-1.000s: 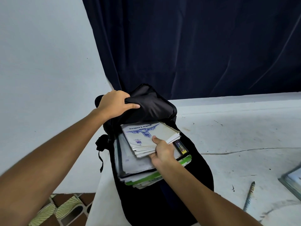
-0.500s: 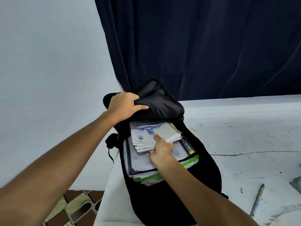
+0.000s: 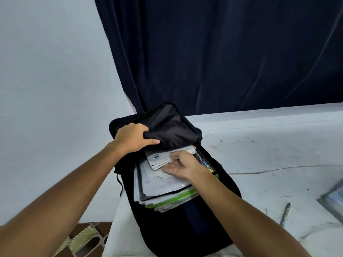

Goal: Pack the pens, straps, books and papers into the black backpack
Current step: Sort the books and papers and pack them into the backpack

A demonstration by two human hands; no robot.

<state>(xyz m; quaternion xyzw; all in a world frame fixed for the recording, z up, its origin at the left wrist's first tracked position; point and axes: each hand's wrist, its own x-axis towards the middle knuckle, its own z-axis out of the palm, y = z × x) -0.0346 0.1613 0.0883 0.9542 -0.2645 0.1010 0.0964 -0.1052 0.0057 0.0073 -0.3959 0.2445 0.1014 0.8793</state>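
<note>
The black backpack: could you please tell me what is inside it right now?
Inside the backpack lies a stack of books and papers, a green-edged book low in it. The flap and the right hand cover the stack's far end; anything beneath is hidden.

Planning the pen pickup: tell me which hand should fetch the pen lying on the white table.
Right. The right hand only rests on the papers, on the side of the dark pen; the left hand grips the black backpack's flap.
</note>
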